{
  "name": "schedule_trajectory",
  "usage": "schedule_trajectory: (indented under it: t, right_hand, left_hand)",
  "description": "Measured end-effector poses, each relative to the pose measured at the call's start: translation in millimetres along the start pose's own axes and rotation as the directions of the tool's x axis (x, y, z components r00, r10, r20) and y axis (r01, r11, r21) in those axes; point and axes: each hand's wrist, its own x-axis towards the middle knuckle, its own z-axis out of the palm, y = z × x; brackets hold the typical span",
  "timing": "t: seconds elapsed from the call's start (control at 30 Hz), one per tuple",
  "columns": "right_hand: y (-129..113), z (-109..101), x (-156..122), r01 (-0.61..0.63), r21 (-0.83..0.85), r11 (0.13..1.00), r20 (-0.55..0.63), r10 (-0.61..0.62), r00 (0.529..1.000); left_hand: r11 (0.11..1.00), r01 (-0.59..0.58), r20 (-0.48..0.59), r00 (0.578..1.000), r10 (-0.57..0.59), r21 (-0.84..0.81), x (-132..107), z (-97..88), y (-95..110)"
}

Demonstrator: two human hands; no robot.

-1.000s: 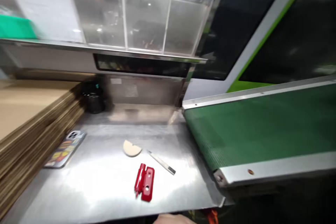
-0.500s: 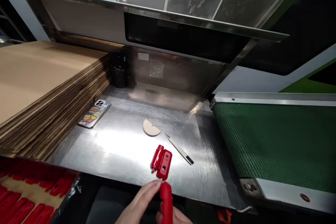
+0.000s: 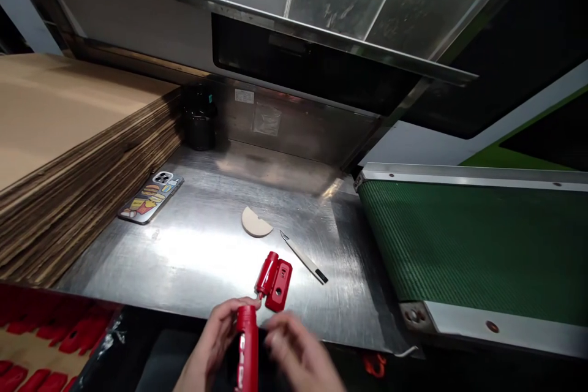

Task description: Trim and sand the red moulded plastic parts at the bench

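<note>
Right hand point(image 3: 298, 349) withdrawn | left fingers point(image 3: 225, 308) closed round glossy red cylinder point(image 3: 248, 355) | right half-curled, hold unclear

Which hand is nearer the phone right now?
Left. The left hand, holding a red part, is below and right of the phone in view; the right hand is farther right.

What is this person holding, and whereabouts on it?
The left hand holds a red tubular part by its side, near the upper end. The right hand is blurred; whether it holds anything cannot be told.
</note>
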Motion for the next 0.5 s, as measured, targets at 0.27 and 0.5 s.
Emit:
schedule_trajectory:
  t: [0.27, 0.5]
  right_hand:
    - [-58, -85, 93, 0.023, -0.738, 0.674, -0.222, -0.275, 0.935]
    - [-45, -111, 83, 0.0, -0.767, 0.641, -0.218, -0.26, 0.941]
  left_hand:
    - [0.979, -0.034, 0.124, 0.992, 0.009, 0.201, 11, -16.6, 1]
    - [0.965, -0.064, 0.146, 0.989, 0.027, 0.255, 11, -15.5, -14]
